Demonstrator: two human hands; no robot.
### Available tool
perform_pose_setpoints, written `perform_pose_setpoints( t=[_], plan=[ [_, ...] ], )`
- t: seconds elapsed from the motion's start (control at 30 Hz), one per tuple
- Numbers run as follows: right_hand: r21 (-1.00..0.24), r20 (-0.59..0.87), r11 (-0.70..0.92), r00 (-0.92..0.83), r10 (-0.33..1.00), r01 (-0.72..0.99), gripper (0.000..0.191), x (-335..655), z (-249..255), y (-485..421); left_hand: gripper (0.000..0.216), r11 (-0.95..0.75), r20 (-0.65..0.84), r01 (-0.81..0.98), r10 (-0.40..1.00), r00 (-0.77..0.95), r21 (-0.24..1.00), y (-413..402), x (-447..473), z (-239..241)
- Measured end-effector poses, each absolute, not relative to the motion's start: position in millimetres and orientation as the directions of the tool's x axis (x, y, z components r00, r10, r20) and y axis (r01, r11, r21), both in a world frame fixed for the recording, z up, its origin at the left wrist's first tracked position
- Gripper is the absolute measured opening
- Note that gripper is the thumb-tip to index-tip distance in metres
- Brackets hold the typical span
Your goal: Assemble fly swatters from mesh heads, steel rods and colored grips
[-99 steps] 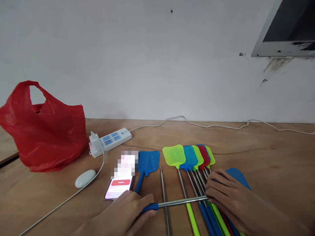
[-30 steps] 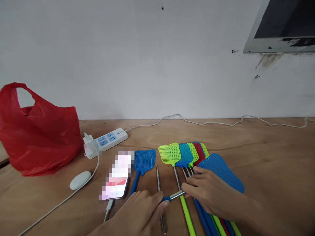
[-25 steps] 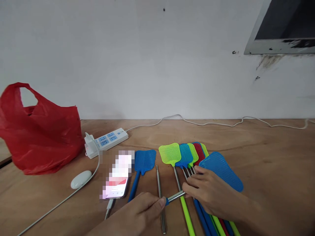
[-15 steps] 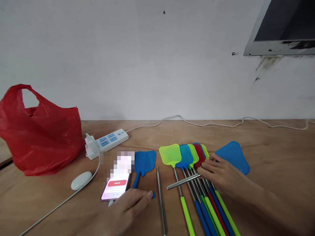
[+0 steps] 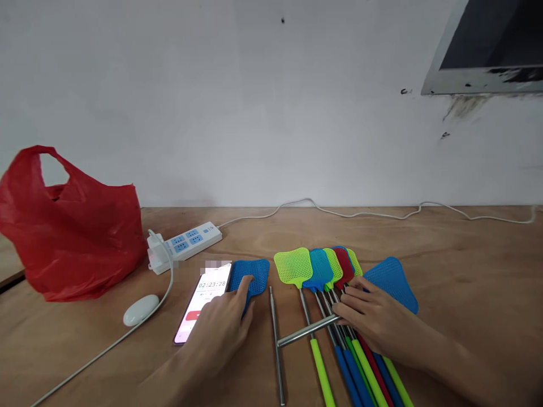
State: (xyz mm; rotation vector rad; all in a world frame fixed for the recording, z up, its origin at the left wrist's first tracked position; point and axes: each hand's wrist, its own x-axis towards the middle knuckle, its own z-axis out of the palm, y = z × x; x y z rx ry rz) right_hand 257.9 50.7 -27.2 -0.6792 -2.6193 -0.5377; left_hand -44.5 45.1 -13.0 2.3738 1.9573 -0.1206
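Observation:
My left hand (image 5: 223, 314) is at a blue fly swatter head (image 5: 257, 273) lying beside a phone. Thumb and index finger close around its neck, which is mostly hidden. My right hand (image 5: 367, 314) is closed around a metal rod (image 5: 309, 331) that points left and slightly down. Behind this hand a blue fly swatter head (image 5: 392, 284) sticks out; whether it joins the rod is hidden. Under the rod lie several fly swatters with green, blue and red heads, one a lime green fly swatter (image 5: 293, 265). A loose metal rod (image 5: 276, 359) lies between my hands.
A lit phone (image 5: 207, 294) lies partly under my left hand. Further left are a white power strip (image 5: 190, 244), a white oval device (image 5: 141, 310) with a cable, and a red plastic bag (image 5: 80, 232). A thin white cable (image 5: 360, 215) runs along the wall.
My left hand has moved up to the blue swatter head's neck; the small blue piece at its fingertips is out of sight. My right hand has shifted left and down with the rod.

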Motion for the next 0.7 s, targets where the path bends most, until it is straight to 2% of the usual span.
perform_pose_setpoints(
  t=[0.27,0.57,0.7],
  plan=[
    [0.247,0.454,0.823,-0.811,0.368,0.512,0.027,251,-30,47,0.038,-0.211,-0.098,0.974,0.974,0.203,-0.086,48,-46,-17],
    [0.249,0.572,0.882,-0.795,0.200,0.400,0.033,257,-23,47,0.040,-0.234,-0.145,0.965,0.965,0.217,-0.115,46,-53,-15],
    [0.284,0.609,0.869,-0.776,0.164,0.406,0.030,260,-17,45,0.040,-0.255,-0.137,0.957,0.962,0.237,-0.137,46,-54,-15]
  ],
)
